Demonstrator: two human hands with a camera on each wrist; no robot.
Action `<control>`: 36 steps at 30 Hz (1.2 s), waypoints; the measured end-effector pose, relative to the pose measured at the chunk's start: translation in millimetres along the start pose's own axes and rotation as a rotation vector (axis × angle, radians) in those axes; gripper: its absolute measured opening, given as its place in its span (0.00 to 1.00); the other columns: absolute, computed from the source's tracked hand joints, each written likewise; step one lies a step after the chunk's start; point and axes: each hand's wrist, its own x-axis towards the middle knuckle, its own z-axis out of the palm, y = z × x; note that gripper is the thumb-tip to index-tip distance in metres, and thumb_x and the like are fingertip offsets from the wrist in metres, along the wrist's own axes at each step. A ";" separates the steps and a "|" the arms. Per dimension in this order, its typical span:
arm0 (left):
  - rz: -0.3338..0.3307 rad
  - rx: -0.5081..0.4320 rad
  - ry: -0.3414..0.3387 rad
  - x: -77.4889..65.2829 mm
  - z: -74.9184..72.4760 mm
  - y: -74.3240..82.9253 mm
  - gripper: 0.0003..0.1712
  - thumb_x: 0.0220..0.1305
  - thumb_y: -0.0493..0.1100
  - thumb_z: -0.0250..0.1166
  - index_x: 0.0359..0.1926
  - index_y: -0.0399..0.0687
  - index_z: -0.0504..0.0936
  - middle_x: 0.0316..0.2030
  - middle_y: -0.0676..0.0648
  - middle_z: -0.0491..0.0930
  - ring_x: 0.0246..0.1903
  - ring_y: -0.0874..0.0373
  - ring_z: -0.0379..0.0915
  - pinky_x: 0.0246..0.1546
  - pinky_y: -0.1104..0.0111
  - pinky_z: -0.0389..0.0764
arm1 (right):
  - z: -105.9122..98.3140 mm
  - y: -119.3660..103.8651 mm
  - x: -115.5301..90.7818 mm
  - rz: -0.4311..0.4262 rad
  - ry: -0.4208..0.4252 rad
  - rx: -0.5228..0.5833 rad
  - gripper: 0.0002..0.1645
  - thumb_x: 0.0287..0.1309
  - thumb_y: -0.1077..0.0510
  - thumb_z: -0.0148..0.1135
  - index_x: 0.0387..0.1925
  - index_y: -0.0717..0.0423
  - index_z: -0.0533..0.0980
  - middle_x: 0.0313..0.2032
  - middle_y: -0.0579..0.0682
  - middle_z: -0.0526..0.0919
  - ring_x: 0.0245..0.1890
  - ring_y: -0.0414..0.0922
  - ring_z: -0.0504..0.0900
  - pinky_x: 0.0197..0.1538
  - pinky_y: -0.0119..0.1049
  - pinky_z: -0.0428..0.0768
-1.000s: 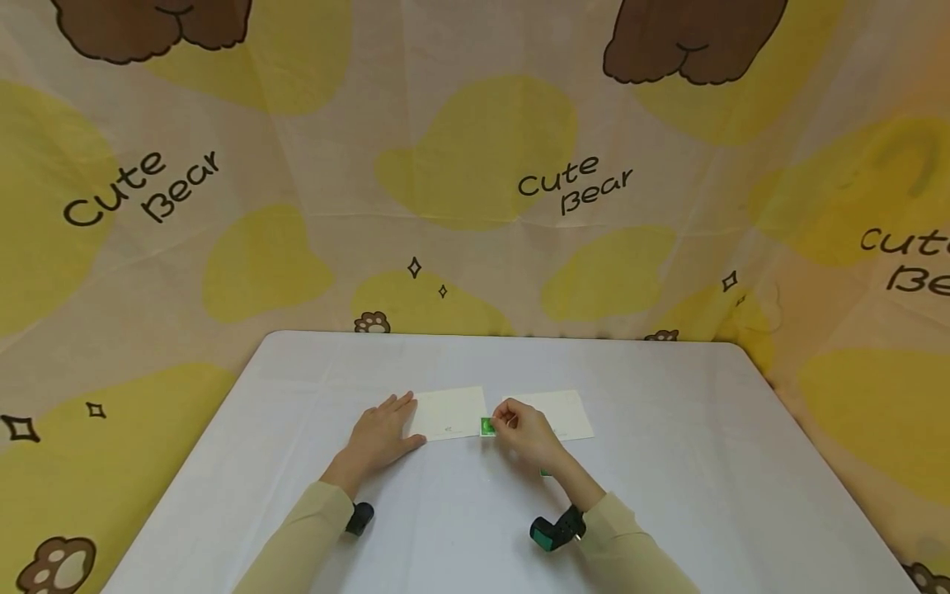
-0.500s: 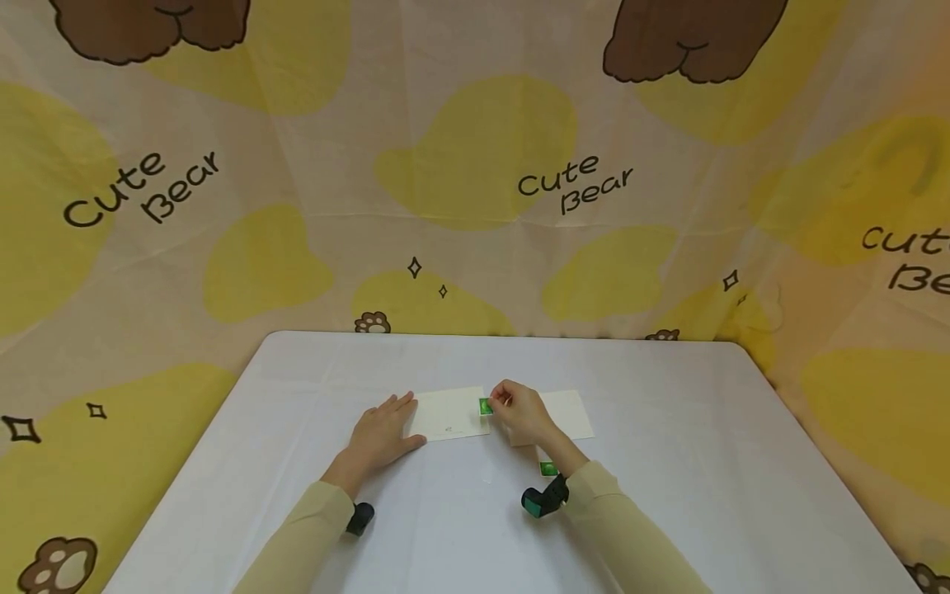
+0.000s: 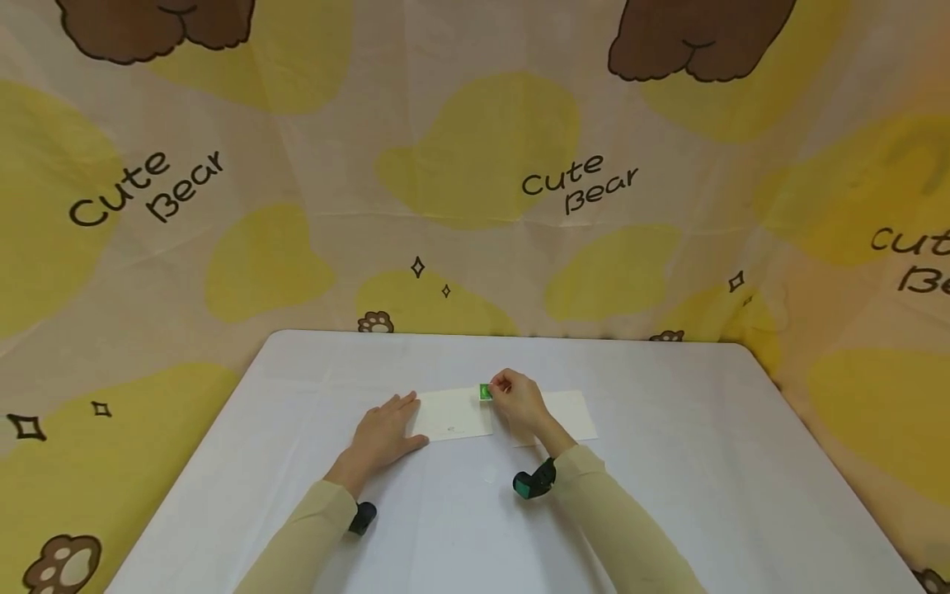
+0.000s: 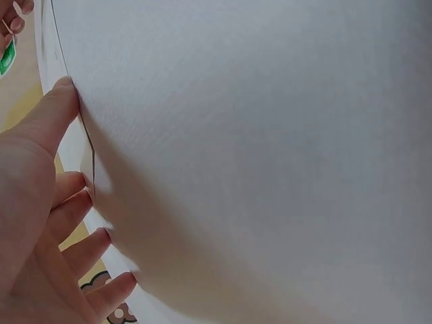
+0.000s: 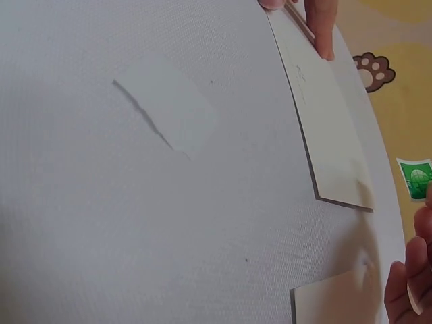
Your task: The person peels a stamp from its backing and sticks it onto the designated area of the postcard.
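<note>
Head view: a right hand (image 3: 519,403) pinches a green stamp (image 3: 486,393) over the top right corner of a card (image 3: 453,415), while the left hand (image 3: 382,436), fingers flat, pins the card's left edge to the table (image 3: 668,462). The small stamp could land crooked or slip from the fingertips. A second card (image 3: 575,412) lies just right; a bear-print cloth (image 3: 475,165) hangs behind.

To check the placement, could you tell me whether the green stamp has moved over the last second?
Yes. The green stamp, pinched by the right hand, moved from the left card's near right corner toward its far right corner.
</note>
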 end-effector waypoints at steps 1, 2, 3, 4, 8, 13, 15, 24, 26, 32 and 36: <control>-0.001 0.002 -0.003 -0.3 -0.2 0.4 0.42 0.55 0.58 0.64 0.64 0.40 0.64 0.67 0.43 0.60 0.65 0.43 0.55 0.60 0.49 0.63 | 0.5 0.5 1.2 0.010 0.001 0.006 0.04 0.56 0.59 0.59 0.30 0.56 0.76 0.24 0.46 0.75 0.26 0.40 0.70 0.29 0.30 0.69; -0.002 0.004 -0.006 -0.7 -0.6 0.9 0.42 0.55 0.58 0.64 0.64 0.40 0.64 0.67 0.44 0.60 0.65 0.43 0.55 0.60 0.49 0.63 | 1.0 0.8 2.5 0.019 0.003 0.014 0.04 0.56 0.59 0.59 0.30 0.56 0.76 0.24 0.46 0.75 0.26 0.40 0.70 0.30 0.30 0.69; -0.001 0.006 -0.006 -0.8 -0.6 0.9 0.42 0.54 0.58 0.64 0.64 0.40 0.64 0.67 0.44 0.60 0.65 0.43 0.55 0.60 0.49 0.63 | 1.4 0.9 3.4 0.025 0.003 0.022 0.04 0.56 0.59 0.59 0.30 0.57 0.76 0.24 0.46 0.74 0.26 0.41 0.70 0.30 0.30 0.69; -0.001 0.007 -0.004 -1.0 -0.6 1.0 0.42 0.54 0.58 0.64 0.64 0.40 0.65 0.66 0.44 0.60 0.65 0.43 0.56 0.60 0.49 0.63 | 1.8 0.9 4.3 0.034 0.003 0.029 0.04 0.56 0.59 0.59 0.30 0.57 0.76 0.24 0.46 0.74 0.26 0.41 0.70 0.30 0.30 0.69; -0.008 0.007 -0.002 -0.6 -0.3 0.5 0.42 0.54 0.58 0.64 0.64 0.40 0.65 0.66 0.44 0.60 0.65 0.44 0.55 0.60 0.49 0.63 | 4.3 1.1 9.0 0.034 0.003 0.021 0.04 0.55 0.58 0.60 0.30 0.56 0.76 0.24 0.46 0.75 0.26 0.41 0.70 0.30 0.30 0.69; -0.021 -0.001 -0.009 0.1 -0.9 -0.1 0.42 0.54 0.59 0.64 0.64 0.41 0.64 0.67 0.45 0.60 0.66 0.45 0.54 0.61 0.50 0.62 | 6.6 -1.6 14.9 -0.010 -0.027 -0.037 0.04 0.54 0.58 0.60 0.29 0.55 0.77 0.26 0.46 0.76 0.27 0.40 0.71 0.31 0.30 0.71; -0.019 -0.002 -0.008 0.0 -0.8 -0.1 0.42 0.54 0.59 0.65 0.64 0.40 0.65 0.67 0.44 0.60 0.66 0.44 0.55 0.60 0.49 0.62 | 6.7 -3.7 16.1 -0.015 -0.044 -0.054 0.04 0.54 0.59 0.60 0.29 0.56 0.77 0.26 0.47 0.76 0.27 0.40 0.72 0.32 0.31 0.71; -0.027 -0.014 -0.016 1.1 0.1 1.0 0.42 0.54 0.58 0.65 0.65 0.41 0.64 0.67 0.44 0.60 0.66 0.45 0.54 0.61 0.49 0.62 | 8.4 -6.1 19.2 0.013 -0.080 -0.115 0.04 0.53 0.59 0.60 0.30 0.57 0.77 0.26 0.47 0.75 0.27 0.41 0.72 0.32 0.31 0.70; -0.027 -0.014 -0.016 1.0 -0.6 1.9 0.42 0.54 0.58 0.65 0.64 0.40 0.64 0.67 0.44 0.60 0.66 0.44 0.54 0.61 0.49 0.61 | 9.5 -5.0 19.7 0.019 -0.080 -0.124 0.04 0.53 0.59 0.61 0.29 0.57 0.77 0.25 0.47 0.75 0.27 0.41 0.72 0.32 0.31 0.69; -0.028 -0.019 -0.012 -1.1 -2.3 2.9 0.42 0.54 0.57 0.65 0.64 0.40 0.65 0.67 0.44 0.60 0.66 0.44 0.55 0.61 0.49 0.61 | 13.7 0.7 20.2 0.027 -0.089 -0.129 0.05 0.53 0.58 0.61 0.29 0.56 0.76 0.25 0.46 0.75 0.27 0.40 0.71 0.32 0.30 0.69; -0.031 -0.021 -0.005 -1.8 -2.3 3.0 0.42 0.53 0.57 0.66 0.64 0.40 0.65 0.66 0.44 0.60 0.65 0.44 0.55 0.61 0.49 0.62 | 13.9 1.1 18.4 0.030 -0.089 -0.118 0.05 0.53 0.58 0.61 0.30 0.57 0.76 0.25 0.46 0.74 0.27 0.41 0.71 0.32 0.30 0.69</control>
